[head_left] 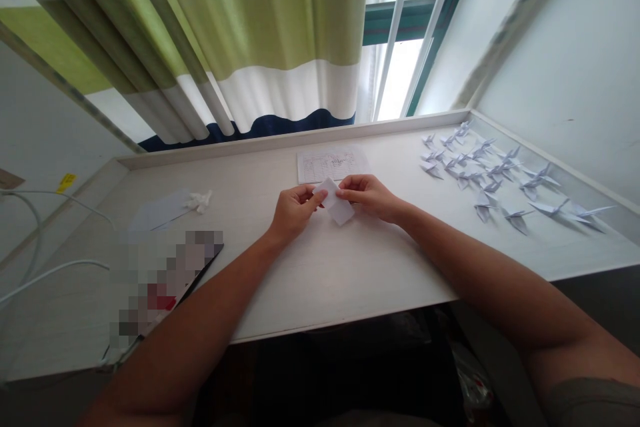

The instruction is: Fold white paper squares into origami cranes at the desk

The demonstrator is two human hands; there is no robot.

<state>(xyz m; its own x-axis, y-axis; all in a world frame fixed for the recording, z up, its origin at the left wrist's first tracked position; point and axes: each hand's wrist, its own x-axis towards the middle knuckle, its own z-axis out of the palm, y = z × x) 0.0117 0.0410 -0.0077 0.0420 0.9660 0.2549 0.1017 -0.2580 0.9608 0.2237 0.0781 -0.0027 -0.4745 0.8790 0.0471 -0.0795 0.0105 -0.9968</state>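
A small folded piece of white paper (339, 205) is held between both hands, tilted, above the middle of the desk. My left hand (296, 211) pinches its left edge, with the thumb on the face toward me. At the upper right edge, my right hand (369, 195) grips it between thumb and fingers. The fingers behind the paper are partly hidden. Just beyond the hands, a printed sheet (330, 163) with a table on it lies flat. Several folded white paper cranes (483, 163) stand in loose rows at the right of the desk.
White sheets (157, 209) and a crumpled tissue (199, 201) lie on the left. A blurred-out flat object (173, 280) sits near my left forearm. White cables (55, 273) run in from the left. A raised rim (280, 140) borders the desk (320, 287) below a striped curtain (270, 27).
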